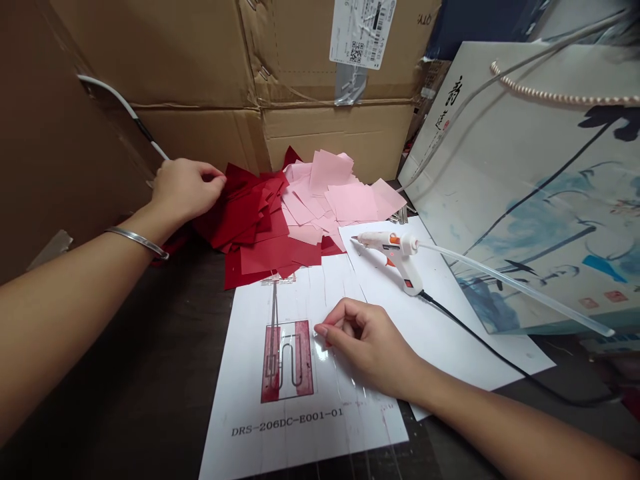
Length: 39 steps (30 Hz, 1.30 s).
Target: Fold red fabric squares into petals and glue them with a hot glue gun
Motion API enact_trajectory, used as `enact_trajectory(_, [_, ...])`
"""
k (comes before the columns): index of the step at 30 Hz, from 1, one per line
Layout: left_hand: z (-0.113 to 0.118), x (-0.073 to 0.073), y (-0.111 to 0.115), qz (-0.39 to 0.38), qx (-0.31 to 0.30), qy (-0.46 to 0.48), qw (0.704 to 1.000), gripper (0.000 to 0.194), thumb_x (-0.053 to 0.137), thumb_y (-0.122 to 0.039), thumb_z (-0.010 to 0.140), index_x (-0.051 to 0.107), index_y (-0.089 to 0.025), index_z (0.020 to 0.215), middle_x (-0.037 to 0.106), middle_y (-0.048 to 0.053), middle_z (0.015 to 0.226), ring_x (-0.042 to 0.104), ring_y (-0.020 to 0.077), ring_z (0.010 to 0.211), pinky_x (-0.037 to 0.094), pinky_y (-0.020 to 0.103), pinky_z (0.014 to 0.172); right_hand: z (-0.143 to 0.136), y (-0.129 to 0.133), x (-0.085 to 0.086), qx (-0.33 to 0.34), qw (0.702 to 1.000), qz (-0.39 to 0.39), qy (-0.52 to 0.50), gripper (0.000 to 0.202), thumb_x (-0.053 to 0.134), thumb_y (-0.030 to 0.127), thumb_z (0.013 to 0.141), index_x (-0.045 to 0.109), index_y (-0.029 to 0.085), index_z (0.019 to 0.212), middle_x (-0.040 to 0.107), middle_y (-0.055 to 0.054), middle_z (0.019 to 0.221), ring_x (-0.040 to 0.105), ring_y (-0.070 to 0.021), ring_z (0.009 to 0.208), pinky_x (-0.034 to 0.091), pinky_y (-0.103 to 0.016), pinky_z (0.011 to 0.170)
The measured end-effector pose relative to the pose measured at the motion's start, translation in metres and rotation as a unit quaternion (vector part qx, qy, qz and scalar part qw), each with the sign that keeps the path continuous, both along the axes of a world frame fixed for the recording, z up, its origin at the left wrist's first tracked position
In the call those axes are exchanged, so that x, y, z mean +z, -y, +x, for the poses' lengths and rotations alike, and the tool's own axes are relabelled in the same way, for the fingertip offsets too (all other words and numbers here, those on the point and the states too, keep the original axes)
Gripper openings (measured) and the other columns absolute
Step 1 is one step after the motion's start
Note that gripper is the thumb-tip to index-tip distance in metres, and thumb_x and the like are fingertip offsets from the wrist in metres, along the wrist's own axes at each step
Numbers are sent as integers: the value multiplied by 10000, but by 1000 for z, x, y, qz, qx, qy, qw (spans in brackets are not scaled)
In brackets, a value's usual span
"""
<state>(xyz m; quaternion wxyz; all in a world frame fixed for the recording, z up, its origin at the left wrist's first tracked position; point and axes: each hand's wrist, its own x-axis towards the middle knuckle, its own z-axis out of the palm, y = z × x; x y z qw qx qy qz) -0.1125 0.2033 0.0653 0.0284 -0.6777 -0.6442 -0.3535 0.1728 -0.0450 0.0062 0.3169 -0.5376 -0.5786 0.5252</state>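
At the left edge of a pile of dark red paper squares [245, 213], my left hand [185, 190] has its thumb and fingers pinched together. The fingertips meet the nearest red squares; whether one is gripped is hidden. My right hand [370, 343] is closed in a pinch above a white printed sheet [285, 447], just right of its red-and-grey diagram [287, 363]. Glossy clear film shows under its fingertips, and what they hold is too small to make out. Pink paper squares [350, 200] lie beside the red ones. A white glue gun [395, 257] rests beyond my right hand.
A clear glue stick [520, 283] juts from the glue gun, and its black cord [480, 343] runs right. Cardboard boxes [330, 130] stand behind. A large painted paper bag [530, 200] leans at the right. A white cable [120, 100] hangs at the left.
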Motion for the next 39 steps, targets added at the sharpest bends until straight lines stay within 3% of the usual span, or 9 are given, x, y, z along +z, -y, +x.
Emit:
enact_trajectory(4, [14, 20, 14, 131, 22, 53, 990, 287, 633, -333, 890, 700, -69, 978, 703, -12, 832, 481, 93, 711, 434, 295, 949, 1, 1, 0, -10, 1000, 4, -20, 236, 623, 412, 864, 633, 194, 775, 543, 36, 571, 398, -81, 503, 316, -237, 480])
enact_trajectory(8, [60, 32, 81, 250, -142, 45, 957, 326, 547, -364, 956, 667, -75, 1044, 703, 25, 936, 583, 83, 773, 496, 215, 774, 3, -2, 3, -48, 992, -2, -115, 299, 625, 500, 851, 645, 213, 934, 666, -11, 828, 404, -64, 483, 311, -239, 451])
enact_trajectory(11, [102, 18, 147, 271, -286, -29, 919, 141, 594, -205, 907, 699, -123, 955, 733, 41, 909, 655, 124, 824, 529, 259, 799, 5, -7, 6, -47, 967, -34, -249, 403, 526, 585, 882, 599, 254, 1100, 689, -34, 1003, 392, -53, 403, 323, -251, 406])
enact_trajectory(15, [138, -20, 202, 173, -430, -5, 886, 127, 609, -95, 844, 682, -151, 932, 747, 47, 906, 687, 183, 897, 556, 317, 818, 8, -13, 7, -63, 948, -55, -306, 368, 468, 572, 918, 560, 224, 841, 515, 47, 443, 381, -98, 350, 301, -239, 393])
enact_trajectory(22, [146, -51, 205, 85, -432, 78, 894, 150, 620, -138, 840, 708, -224, 925, 751, 32, 940, 629, 240, 943, 507, 402, 845, 11, -17, 2, -123, 947, -36, -295, 321, 484, 479, 944, 498, 219, 757, 446, 74, 384, 345, -85, 347, 250, -226, 398])
enact_trajectory(27, [145, -55, 209, -2, -288, 218, 932, 289, 655, -247, 838, 643, -250, 1127, 578, 81, 1233, 562, 237, 1032, 478, 389, 883, 16, -24, -1, -86, 951, -13, -296, 275, 491, 449, 943, 538, 212, 812, 431, 81, 410, 317, -81, 339, 204, -244, 394])
enact_trajectory(31, [145, -60, 212, -175, -250, 401, 864, 468, 647, -359, 862, 495, -245, 1289, 588, 82, 1167, 575, 154, 784, 506, 308, 717, 18, -31, -4, -25, 952, -4, -307, 280, 490, 424, 952, 562, 203, 796, 416, 73, 430, 303, -81, 363, 195, -262, 411])
enact_trajectory(35, [143, -58, 211, -240, -295, 461, 802, 184, 634, -344, 877, 622, -183, 967, 639, 29, 850, 593, 150, 758, 506, 275, 705, 15, -37, -1, -27, 959, -10, -280, 306, 514, 463, 935, 591, 208, 785, 415, 54, 469, 311, -85, 393, 228, -262, 412])
enact_trajectory(39, [140, -57, 209, -243, -292, 495, 781, 131, 642, -305, 867, 622, -176, 885, 665, 32, 864, 622, 172, 803, 518, 293, 730, 21, -2, -9, -185, 965, 89, -165, 355, 473, 536, 922, 588, 304, 1165, 595, -19, 728, 493, -150, 543, 398, -300, 484])
